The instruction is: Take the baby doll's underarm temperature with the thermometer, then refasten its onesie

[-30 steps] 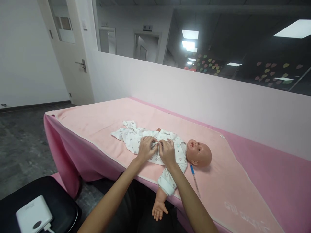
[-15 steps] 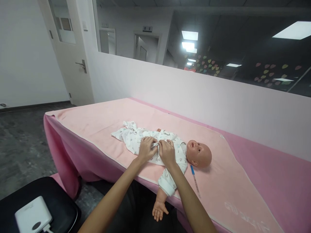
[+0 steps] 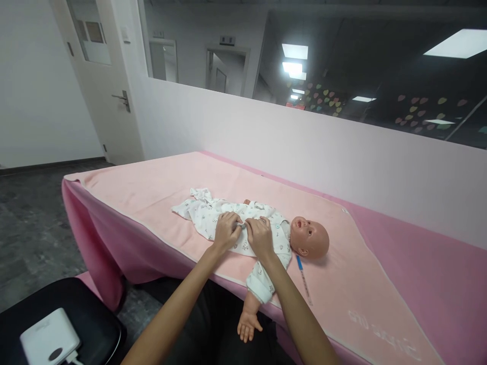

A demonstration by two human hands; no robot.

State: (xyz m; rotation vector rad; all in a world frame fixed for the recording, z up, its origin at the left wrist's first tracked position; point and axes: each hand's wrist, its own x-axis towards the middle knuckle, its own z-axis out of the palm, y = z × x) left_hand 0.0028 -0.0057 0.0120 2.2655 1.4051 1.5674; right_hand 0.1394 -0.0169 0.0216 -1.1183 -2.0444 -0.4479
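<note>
A baby doll (image 3: 310, 238) lies on its back on a pink towel (image 3: 152, 175), its head toward the right. It wears a white printed romper (image 3: 203, 215), with one sleeved arm hanging over the table's near edge. At the middle of the doll's front, my left hand (image 3: 227, 230) pinches the romper's fabric edge. Close beside it, my right hand (image 3: 259, 234) grips the same edge, fingers bent together. A button shows near the collar; whatever fastening lies between my fingertips is too small to make out.
A thermometer (image 3: 304, 280) with a blue end lies beside the doll's head. A pink cloth (image 3: 449, 258) covers the table, which stands against a white wall under a window. At lower left, a white power bank (image 3: 50, 337) with a cable rests on a black chair (image 3: 93, 324).
The view has shifted slightly. Both hands stay at the romper's front, and the lifted fabric between the fingertips now sits a little flatter.
</note>
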